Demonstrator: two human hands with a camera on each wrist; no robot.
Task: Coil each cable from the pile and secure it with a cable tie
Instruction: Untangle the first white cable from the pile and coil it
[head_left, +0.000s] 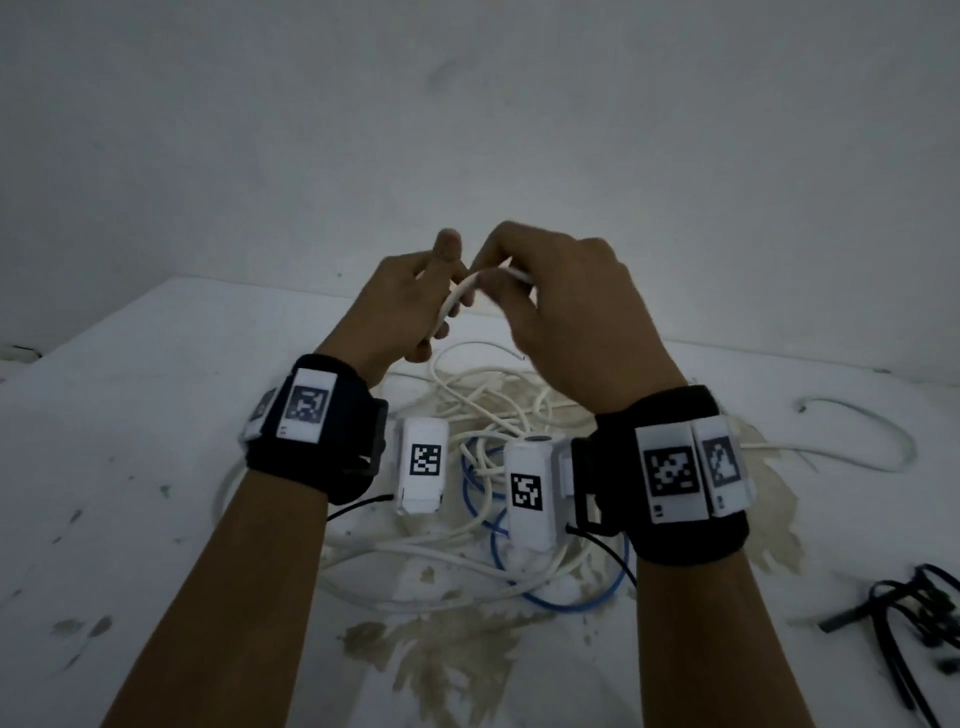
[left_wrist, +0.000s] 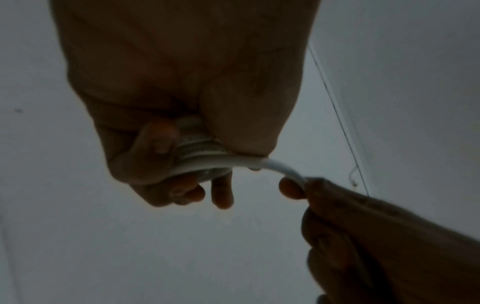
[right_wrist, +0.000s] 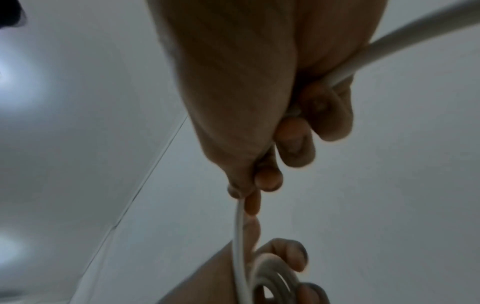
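Note:
My left hand (head_left: 415, 301) is raised above the table and grips a small coil of white cable (left_wrist: 200, 152), several loops bunched between thumb and curled fingers. The same white cable (head_left: 462, 291) runs from the coil to my right hand (head_left: 524, 291), which pinches it close beside the left hand. In the right wrist view the cable (right_wrist: 239, 236) passes through the curled fingers (right_wrist: 293, 144) and trails off behind the palm. A tangled pile of white cables (head_left: 498, 415) with a blue cable (head_left: 498, 551) lies on the table under my wrists.
Black cable ties (head_left: 904, 613) lie at the table's right edge. A loose white cable (head_left: 872, 431) curves on the right side. The white table (head_left: 156, 467) is stained brown around the pile. A grey wall stands behind.

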